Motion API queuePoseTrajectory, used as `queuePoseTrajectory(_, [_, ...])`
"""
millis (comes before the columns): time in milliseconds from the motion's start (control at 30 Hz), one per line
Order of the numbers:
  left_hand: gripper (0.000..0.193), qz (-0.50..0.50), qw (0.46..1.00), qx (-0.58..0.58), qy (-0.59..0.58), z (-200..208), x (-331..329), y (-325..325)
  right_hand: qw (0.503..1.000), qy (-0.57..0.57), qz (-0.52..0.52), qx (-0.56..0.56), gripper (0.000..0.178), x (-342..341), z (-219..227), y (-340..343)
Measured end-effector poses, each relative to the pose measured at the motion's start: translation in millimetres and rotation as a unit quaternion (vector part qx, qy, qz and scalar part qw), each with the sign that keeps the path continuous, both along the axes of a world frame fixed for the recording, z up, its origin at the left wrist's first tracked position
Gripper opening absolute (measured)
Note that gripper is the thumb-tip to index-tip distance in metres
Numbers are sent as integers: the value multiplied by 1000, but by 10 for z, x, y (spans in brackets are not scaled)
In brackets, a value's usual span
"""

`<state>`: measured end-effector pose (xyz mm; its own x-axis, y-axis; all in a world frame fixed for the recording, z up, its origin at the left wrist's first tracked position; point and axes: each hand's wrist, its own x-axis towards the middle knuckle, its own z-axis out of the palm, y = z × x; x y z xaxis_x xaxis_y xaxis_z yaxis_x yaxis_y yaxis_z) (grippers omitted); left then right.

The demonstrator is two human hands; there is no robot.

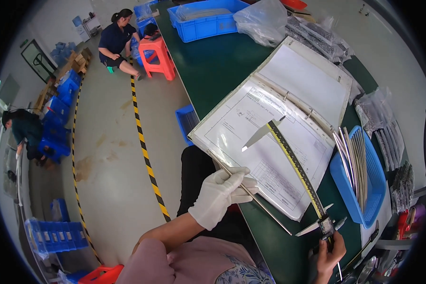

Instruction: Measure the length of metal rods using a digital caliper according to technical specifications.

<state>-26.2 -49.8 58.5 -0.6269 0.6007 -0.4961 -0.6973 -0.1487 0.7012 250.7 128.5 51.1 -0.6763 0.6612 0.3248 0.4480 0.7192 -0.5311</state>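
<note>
In a white glove, my left hand point(222, 191) is closed around a thin metal rod point(270, 213), which slants across the table's near edge. My bare right hand point(331, 251) grips a digital caliper point(296, 163) by its display end. The caliper's long scale points away from me over an open ring binder point(222, 128), and its jaws stand apart. A printed drawing sheet in a clear sleeve lies in the binder beneath it. The rod and the caliper do not touch. Right of the caliper, a blue basket point(336, 165) holds several similar metal rods point(357, 161).
The green table point(194, 71) carries a blue bin point(208, 28) and plastic bags point(262, 21) at the back. Wrapped rod bundles point(381, 123) lie at the far right. Left are a red stool point(156, 57), floor tape point(142, 137), a seated person point(116, 42) and another person point(26, 132).
</note>
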Motion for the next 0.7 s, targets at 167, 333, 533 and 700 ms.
queuePoseTrajectory(167, [24, -17, 1000, 19, -7, -5, -5, 49, 999, 5, 17, 39, 37, 70, 15, -37])
queuePoseTrajectory(333, [23, 3, 1000, 18, 5, -30, 18, 54, 999, -20, 38, 27, 39, 63, 15, -20])
queuePoseTrajectory(533, [22, 14, 999, 38, 1, -34, 31, 47, 997, -28, 54, 50, 38, 85, -28, 6])
queuePoseTrajectory(700, [21, 12, 999, 41, -1, -15, 27, 25, 999, -7, 32, 28, 34, 18, -20, -49])
